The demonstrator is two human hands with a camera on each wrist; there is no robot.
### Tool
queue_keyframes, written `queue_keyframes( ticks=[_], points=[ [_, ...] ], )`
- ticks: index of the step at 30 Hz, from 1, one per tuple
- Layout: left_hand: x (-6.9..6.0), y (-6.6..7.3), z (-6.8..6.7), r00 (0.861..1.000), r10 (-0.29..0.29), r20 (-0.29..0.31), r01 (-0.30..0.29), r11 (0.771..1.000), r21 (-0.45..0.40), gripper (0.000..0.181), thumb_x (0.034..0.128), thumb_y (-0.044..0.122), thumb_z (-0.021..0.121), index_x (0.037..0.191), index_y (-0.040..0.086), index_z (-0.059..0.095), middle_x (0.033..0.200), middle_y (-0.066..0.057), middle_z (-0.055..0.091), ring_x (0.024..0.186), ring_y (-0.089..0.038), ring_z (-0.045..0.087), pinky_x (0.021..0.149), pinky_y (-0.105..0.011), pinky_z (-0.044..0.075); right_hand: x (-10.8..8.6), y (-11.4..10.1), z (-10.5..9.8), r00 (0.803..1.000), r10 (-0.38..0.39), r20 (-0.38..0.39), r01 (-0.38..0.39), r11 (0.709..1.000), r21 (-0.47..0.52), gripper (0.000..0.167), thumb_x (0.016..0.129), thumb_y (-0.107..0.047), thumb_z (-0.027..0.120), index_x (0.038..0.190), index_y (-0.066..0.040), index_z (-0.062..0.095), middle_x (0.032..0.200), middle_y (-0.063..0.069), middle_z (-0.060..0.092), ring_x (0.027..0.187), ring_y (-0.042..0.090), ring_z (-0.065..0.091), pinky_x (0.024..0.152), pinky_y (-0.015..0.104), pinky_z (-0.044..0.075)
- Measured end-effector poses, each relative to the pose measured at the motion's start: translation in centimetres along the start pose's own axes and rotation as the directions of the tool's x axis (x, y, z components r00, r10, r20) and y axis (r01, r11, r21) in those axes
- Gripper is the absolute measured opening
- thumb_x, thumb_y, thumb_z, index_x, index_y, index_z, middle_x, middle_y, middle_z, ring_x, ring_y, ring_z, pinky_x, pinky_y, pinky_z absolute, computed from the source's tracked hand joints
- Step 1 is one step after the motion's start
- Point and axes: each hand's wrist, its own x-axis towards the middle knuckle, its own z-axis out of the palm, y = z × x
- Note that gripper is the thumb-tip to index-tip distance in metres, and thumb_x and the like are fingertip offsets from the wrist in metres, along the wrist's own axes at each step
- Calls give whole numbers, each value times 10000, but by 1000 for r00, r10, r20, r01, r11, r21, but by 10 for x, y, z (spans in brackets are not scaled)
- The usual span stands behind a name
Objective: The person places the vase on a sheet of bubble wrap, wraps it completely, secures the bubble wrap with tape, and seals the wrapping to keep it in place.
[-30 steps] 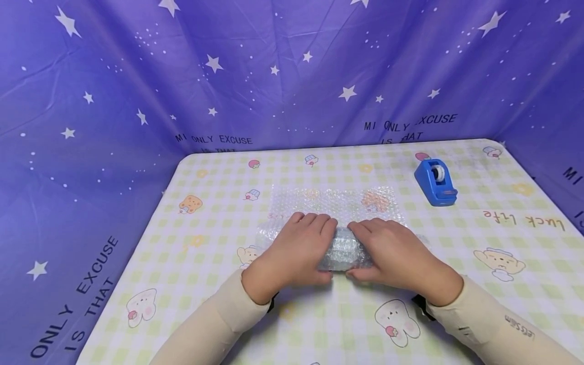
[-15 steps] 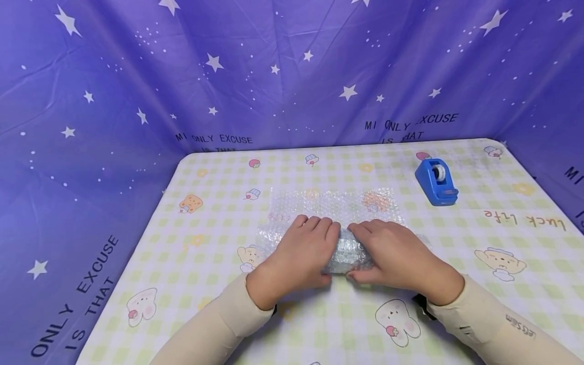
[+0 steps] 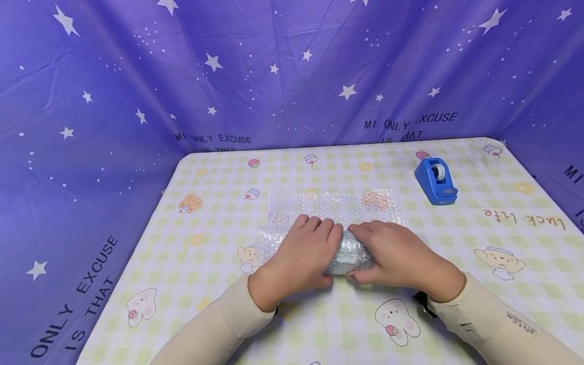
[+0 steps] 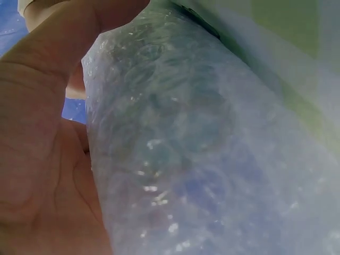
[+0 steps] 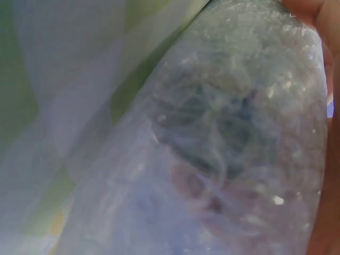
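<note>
A bundle rolled in bubble wrap [image 3: 350, 255] lies crosswise on the table between both hands. My left hand [image 3: 306, 253] grips its left part, fingers over the far side and thumb at the near side. The right hand [image 3: 396, 253] holds the right part the same way. From under the roll a flat stretch of bubble wrap sheet [image 3: 330, 207] runs toward the back. In the left wrist view the wrap [image 4: 170, 133] shows greenish and bluish tints inside. Something dark shows through the wrap [image 5: 228, 127] in the right wrist view; what it is stays too blurred to tell.
A blue tape dispenser [image 3: 435, 182] with a roll of tape stands at the back right of the table. The table [image 3: 205, 284] wears a green-checked cloth with printed cartoons. Behind it hangs a purple curtain [image 3: 255, 76] with white stars.
The left hand has shifted slightly right and nearer along the bundle. The bundle and the flat sheet's far edge have come a little nearer. The right hand has barely moved.
</note>
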Motion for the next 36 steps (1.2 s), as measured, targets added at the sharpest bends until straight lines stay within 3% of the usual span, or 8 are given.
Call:
queue_keyframes(
  ticks=[17, 28, 36],
  points=[
    [0, 5, 0, 999, -18, -40, 20, 999, 48, 819, 629, 627, 851, 1190, 112, 549, 983, 29, 611, 832, -203, 617, 777, -358, 424, -1, 3, -1, 998, 36, 52, -39, 998, 56, 848, 690, -618, 843, 1314, -77, 650, 1084, -46, 713, 912, 95, 653, 792, 398, 556],
    [2, 1, 3, 997, -17, -78, 18, 1000, 14, 767, 624, 603, 851, 1170, 126, 602, 983, 40, 670, 798, -182, 651, 739, -346, 428, 0, 2, -2, 997, 40, 62, -43, 997, 61, 836, 692, -617, 841, 1308, -84, 651, 1070, -47, 710, 903, 97, 651, 793, 399, 555],
    [2, -2, 4, 996, -23, -83, 23, 1000, -6, 727, 620, 598, 846, 1143, 144, 623, 970, 55, 676, 789, -167, 655, 735, -336, 427, 1, 3, -1, 999, 8, 43, -7, 1000, -9, 931, 730, -683, 786, 1366, -24, 615, 1176, 53, 730, 1013, 251, 710, 894, 507, 546]
  ],
)
